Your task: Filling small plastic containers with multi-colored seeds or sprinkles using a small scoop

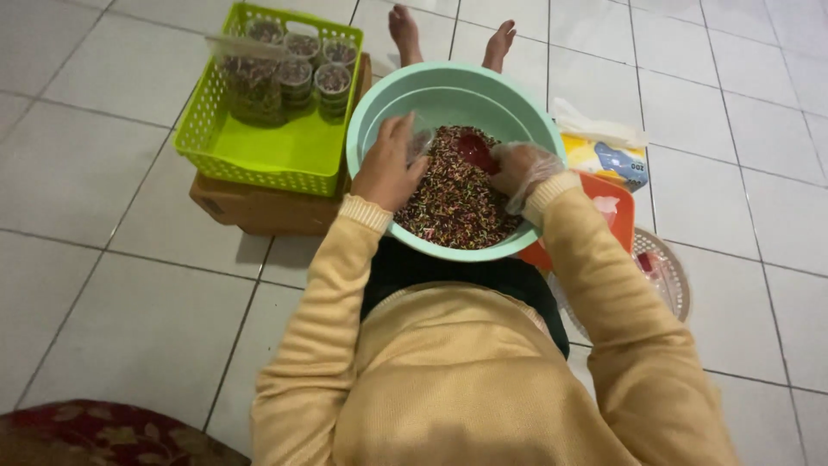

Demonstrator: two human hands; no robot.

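A mint-green bowl (448, 86) rests on my lap, filled with multicoloured sprinkles (453, 203). My left hand (388, 164) is inside the bowl at its left side and holds a small clear plastic cup (420, 141) tilted over the sprinkles. My right hand (520, 170), in a clear plastic glove, grips a red scoop (476, 153) that lies on the sprinkles near the cup.
A lime-green basket (259, 151) on a cardboard box (259, 207) at the left holds several filled, lidded cups (297, 69). At the right lie an orange tray (617, 211), a tissue pack (604, 155) and a round clear dish (668, 272). My bare feet (448, 34) show beyond the bowl.
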